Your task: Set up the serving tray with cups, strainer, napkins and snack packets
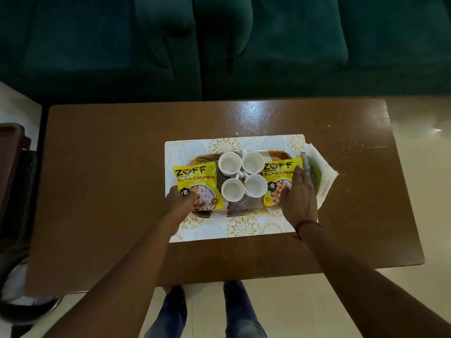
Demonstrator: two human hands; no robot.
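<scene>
A patterned serving tray (246, 208) lies on a white and gold placemat (241, 229). Several white cups (242, 176) stand grouped in the tray's middle. A yellow soya chunks packet (195, 178) lies on the tray's left end, and my left hand (184, 203) grips its near corner. A second yellow packet (278, 175) lies on the right end, with my right hand (299, 198) resting flat on its right side. A green strainer (311, 170) lies just right of that hand on white napkins (324, 174), partly hidden.
The tray and mat sit on a brown wooden table (109, 191). A dark green sofa (219, 45) runs along the far side. A dark chair (14, 179) stands at the left. My legs (202, 313) stand at the table's near edge.
</scene>
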